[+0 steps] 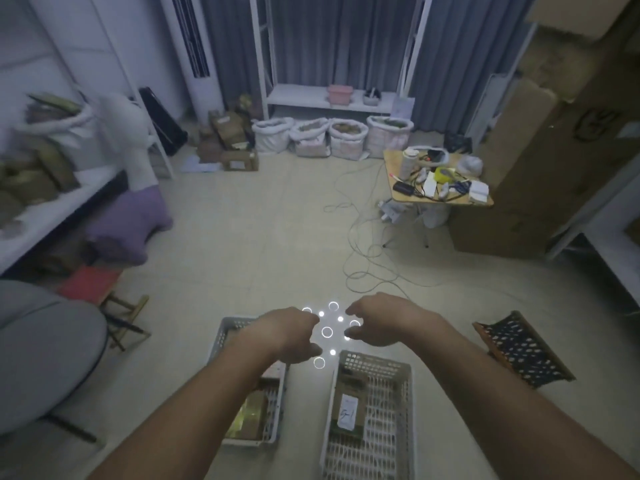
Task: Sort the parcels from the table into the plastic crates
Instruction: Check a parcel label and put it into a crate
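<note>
Tiled floor (263, 237), loose cables (363, 258); perhaps empty hands (294, 336) above crates (370, 410)

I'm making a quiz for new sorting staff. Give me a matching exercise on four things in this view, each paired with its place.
Things:
1. dark crate
2. brown parcel with white label
3. left hand
4. purple cloth

Places:
A. above the left white crate
B. on the floor, far right
C. beside the table at left
D. inside the right white crate

Pairs: 1-B, 2-D, 3-A, 4-C

White plastic lattice crate (370, 424); matt brown cardboard parcel (347, 408), white paper label (346, 412).
</note>
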